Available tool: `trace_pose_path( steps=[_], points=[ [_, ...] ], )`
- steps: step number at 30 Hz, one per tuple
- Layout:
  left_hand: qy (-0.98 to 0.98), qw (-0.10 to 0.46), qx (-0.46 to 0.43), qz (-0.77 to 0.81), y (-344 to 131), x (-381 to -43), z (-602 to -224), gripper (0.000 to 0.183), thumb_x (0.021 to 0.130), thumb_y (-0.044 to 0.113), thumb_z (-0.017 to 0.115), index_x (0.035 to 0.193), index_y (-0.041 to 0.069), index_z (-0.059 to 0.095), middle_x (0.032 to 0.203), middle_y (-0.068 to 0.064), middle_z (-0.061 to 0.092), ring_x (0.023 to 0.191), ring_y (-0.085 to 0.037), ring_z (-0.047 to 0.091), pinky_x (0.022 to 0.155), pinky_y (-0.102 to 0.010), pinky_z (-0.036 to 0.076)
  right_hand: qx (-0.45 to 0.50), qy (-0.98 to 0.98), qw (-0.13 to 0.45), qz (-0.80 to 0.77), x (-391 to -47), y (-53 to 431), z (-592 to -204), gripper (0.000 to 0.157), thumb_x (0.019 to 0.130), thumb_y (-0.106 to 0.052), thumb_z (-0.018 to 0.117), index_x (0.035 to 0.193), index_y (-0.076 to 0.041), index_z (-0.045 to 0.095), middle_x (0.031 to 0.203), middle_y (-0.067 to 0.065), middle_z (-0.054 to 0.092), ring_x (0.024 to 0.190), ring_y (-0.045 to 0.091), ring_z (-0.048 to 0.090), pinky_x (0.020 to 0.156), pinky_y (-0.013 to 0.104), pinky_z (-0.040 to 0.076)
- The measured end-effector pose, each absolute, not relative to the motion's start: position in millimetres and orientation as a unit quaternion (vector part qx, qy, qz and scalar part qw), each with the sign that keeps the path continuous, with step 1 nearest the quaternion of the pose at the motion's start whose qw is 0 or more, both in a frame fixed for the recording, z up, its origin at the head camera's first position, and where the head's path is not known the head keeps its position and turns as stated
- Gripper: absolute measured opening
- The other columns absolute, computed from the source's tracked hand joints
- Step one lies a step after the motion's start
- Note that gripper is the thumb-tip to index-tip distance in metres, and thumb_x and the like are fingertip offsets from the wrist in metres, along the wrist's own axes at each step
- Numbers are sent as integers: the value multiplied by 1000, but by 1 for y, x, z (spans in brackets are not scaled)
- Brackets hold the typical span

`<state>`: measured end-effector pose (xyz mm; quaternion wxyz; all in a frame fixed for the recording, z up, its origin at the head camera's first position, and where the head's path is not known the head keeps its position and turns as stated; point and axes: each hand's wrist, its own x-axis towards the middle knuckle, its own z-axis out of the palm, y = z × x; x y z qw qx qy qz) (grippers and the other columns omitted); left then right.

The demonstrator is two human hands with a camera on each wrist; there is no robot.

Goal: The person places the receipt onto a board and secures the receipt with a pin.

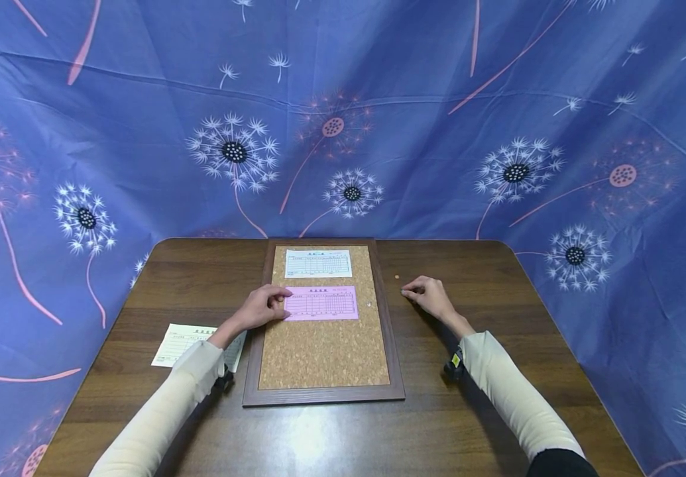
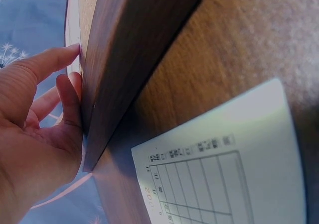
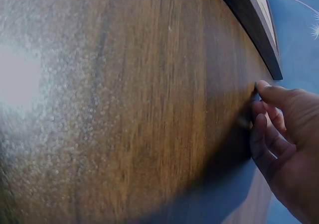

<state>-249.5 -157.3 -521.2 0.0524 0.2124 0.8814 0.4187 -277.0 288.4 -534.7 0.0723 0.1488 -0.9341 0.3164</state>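
A pink printed slip (image 1: 321, 303) lies on the framed cork board (image 1: 325, 358), below a white printed slip (image 1: 318, 264). My left hand (image 1: 261, 306) touches the pink slip's left edge, finger near the upper corner and thumb near the lower one. In the left wrist view the thumb (image 2: 65, 57) reaches past the dark frame to the paper. Right of the board, my right hand (image 1: 429, 297) is low over the table, thumb and fingertips close together. Whether they pinch something small cannot be made out. A tiny orange-brown piece (image 1: 397, 277) lies near those fingertips.
A pale yellow slip (image 1: 171, 346) lies on the wooden table (image 1: 456, 424) left of the board, partly under my left forearm. A small light speck (image 1: 369, 304) shows on the cork right of the pink slip. A blue dandelion-patterned cloth (image 1: 414, 152) hangs behind the table.
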Motion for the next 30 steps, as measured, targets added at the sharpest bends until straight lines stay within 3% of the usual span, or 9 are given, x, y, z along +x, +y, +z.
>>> trace_pose_path(
  steps=[13, 19, 30],
  points=[
    [879, 54, 210, 426, -156, -249, -520, 42, 79, 4, 83, 118, -6, 70, 95, -12, 63, 71, -4, 54, 74, -25, 45, 138, -921, 77, 356, -277, 284, -529, 11, 90, -12, 78, 97, -3, 81, 92, 13, 73, 68, 4, 65, 64, 17, 52],
    [881, 60, 202, 423, -157, -247, -519, 42, 80, 5, 83, 119, -5, 70, 96, -12, 63, 72, -6, 55, 75, -24, 45, 141, -904, 63, 398, -277, 273, -522, 13, 90, -11, 78, 99, -1, 81, 94, 16, 73, 61, 8, 63, 53, 21, 51],
    [885, 57, 206, 414, -157, -247, -519, 43, 81, 6, 83, 121, -5, 70, 97, -13, 64, 75, -8, 55, 76, -25, 44, 159, -889, 52, 426, -287, 239, -512, 13, 90, -9, 78, 99, 0, 80, 90, 15, 71, 62, 13, 65, 50, 25, 53]
  ],
)
